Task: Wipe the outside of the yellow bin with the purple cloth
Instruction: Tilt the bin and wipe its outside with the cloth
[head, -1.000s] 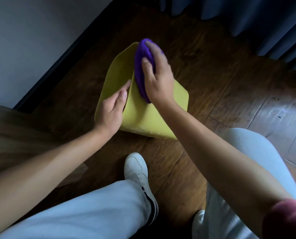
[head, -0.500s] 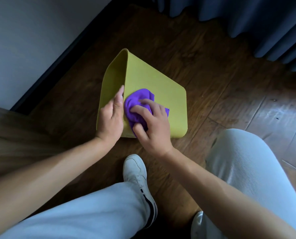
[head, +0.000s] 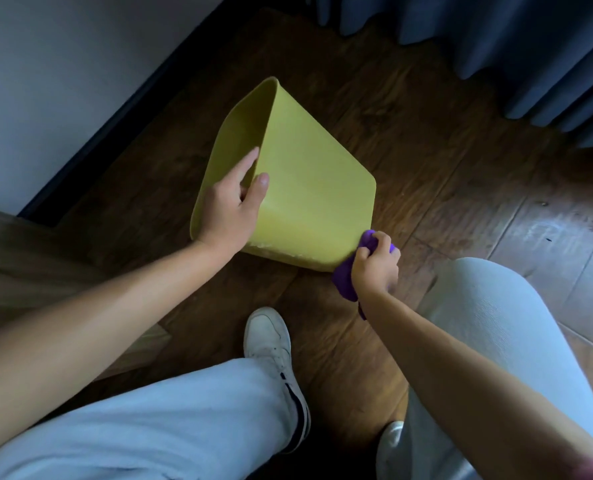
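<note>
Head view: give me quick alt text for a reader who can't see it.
A person's right hand grips a bunched purple cloth at the near right corner of a tipped yellow bin, while the left hand holds the bin's near left edge. The bin sits on a dark wooden floor, above a white shoe.

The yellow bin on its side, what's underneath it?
The yellow bin lies on the wooden floor. At its near right corner the right hand grips the purple cloth. The boards directly beneath are covered, so nothing else can be confirmed.
</note>
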